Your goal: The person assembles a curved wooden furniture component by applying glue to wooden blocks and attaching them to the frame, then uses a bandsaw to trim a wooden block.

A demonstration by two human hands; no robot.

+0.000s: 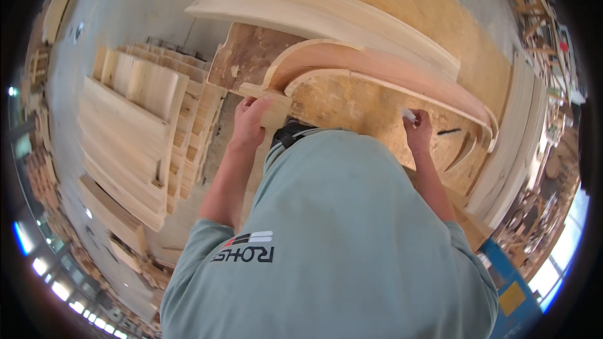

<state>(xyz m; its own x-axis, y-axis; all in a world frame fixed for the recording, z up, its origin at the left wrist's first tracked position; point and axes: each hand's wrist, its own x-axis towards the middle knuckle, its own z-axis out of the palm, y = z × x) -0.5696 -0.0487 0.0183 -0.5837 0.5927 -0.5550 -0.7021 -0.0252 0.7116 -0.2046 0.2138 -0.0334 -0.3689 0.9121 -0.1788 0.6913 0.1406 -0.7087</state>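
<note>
My left hand grips a flat pale wooden piece at the table's near left edge, thumb on top and fingers partly hidden. This piece lies against the left end of a long curved wooden part, whose rounded end bends toward me. Over the table to the right, my right hand pinches a small white thing, too small to tell its kind. A slim black pen-like object lies just right of that hand. Nearby rests a thin curved wooden strip.
Behind the curved part lies a wide, pale, bowed board on the plywood tabletop. Stacked wooden panels stand on the floor at left. Long boards run along the right side, near a blue machine or cabinet.
</note>
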